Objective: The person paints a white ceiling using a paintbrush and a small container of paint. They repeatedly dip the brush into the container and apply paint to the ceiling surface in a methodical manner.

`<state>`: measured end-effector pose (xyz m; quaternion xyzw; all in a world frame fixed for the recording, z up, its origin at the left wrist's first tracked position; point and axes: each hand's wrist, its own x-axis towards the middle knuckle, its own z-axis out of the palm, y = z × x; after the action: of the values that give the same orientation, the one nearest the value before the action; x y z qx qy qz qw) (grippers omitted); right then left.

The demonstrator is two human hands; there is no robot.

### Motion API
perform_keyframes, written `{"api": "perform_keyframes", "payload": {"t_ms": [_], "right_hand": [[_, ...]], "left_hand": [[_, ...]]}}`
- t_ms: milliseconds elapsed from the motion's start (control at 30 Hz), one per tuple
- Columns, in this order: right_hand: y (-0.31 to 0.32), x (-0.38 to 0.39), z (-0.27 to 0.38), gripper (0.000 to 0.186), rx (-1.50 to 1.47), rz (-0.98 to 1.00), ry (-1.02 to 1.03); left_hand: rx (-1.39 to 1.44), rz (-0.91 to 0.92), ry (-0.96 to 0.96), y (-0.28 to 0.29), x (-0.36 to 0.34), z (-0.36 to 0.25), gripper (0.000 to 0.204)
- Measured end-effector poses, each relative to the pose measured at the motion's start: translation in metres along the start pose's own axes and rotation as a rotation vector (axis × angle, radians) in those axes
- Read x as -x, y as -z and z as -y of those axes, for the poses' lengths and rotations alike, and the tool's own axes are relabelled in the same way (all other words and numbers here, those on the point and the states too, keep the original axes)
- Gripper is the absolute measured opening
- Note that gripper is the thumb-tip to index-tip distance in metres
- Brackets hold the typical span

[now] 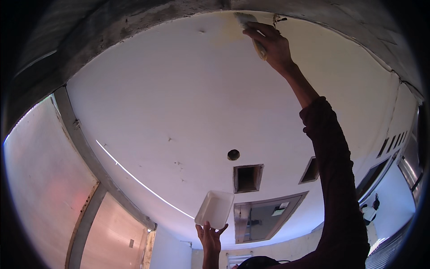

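Note:
My right hand (275, 47) is raised high and closed around the handle of a paintbrush (260, 48). The brush's bristles lie against the top of a pale wall (188, 89), close to where it meets the dark ceiling. A faint yellowish patch of paint shows on the wall beside the bristles. Low in the view, my left hand (209, 240) grips the lower end of a white rectangular tray (216, 208), fingers spread along its edge. The tray is tilted, and I cannot tell what is in it.
Short wires (280, 19) stick out right of the brush. Lower on the wall are a round hole (233, 154), a square opening (247, 178) and a framed glass pane (268, 217). Translucent panels (49, 179) stand at left. Another person (369, 211) is far right.

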<state>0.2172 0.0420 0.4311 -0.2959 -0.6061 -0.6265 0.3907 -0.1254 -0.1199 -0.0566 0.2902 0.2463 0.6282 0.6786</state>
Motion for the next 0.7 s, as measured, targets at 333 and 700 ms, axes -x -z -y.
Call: {"api": "perform_keyframes", "payload": {"t_ms": [333, 700], "right_hand": [[-0.045, -0.02, 0.028, 0.035, 0.009, -0.022, 0.197], [-0.062, -0.035, 0.026, 0.039, 0.017, -0.005, 0.193]], "left_hand": [[-0.003, -0.023, 0.004, 0.006, 0.003, 0.004, 0.053], [0.006, -0.012, 0.005, 0.01, 0.009, 0.016, 0.05]]}}
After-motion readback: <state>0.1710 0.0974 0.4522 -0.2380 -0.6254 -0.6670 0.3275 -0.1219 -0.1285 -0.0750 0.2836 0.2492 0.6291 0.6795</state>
